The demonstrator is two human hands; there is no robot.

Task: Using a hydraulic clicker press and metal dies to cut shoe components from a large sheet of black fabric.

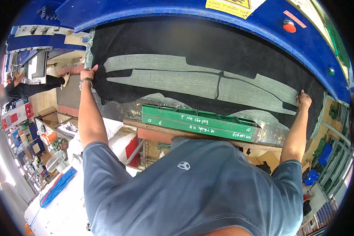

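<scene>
Fingers [94, 68] touch black sheet [145, 41]; green frame [169, 121] beside it.

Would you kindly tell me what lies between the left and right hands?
The head view shows long grey-green shapes, surrounded by black material, between the left hand and right hand.

Left hand [89, 73] and right hand [304, 100] touch black sheet [149, 37] (grey-green pieces [165, 81] between)

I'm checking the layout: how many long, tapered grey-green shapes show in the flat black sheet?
4: the far-left shape, near-left shape, far-right shape and near-right shape, all in the flat black sheet. I see no sign of others being hidden.
</scene>
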